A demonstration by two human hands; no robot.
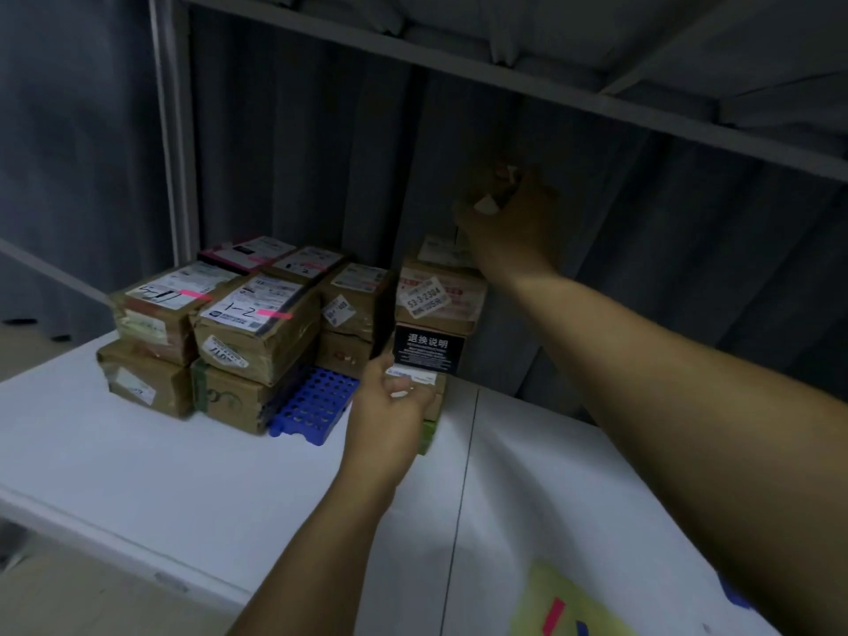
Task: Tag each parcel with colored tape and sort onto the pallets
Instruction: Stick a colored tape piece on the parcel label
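Across the far left of the smooth white desk point(137, 452): boxy brown cardboard parcels point(257, 332), glossy with tape, some pink-tagged, stacked on a blue perforated pallet point(316, 401). Looks like sorting. Left hand point(390, 406) curled round a low parcel point(411, 375) mid-desk. Right hand point(509, 222) raised above the stack, pinching a small white piece point(486, 205), too blurred to name. Next, probably: seat squarely.

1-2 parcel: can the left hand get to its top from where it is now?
Probably yes. The 1-2 parcel tops its stack with nothing over it. The left hand seems to grip a lower parcel in the right-hand stack, so it would have to let go first.
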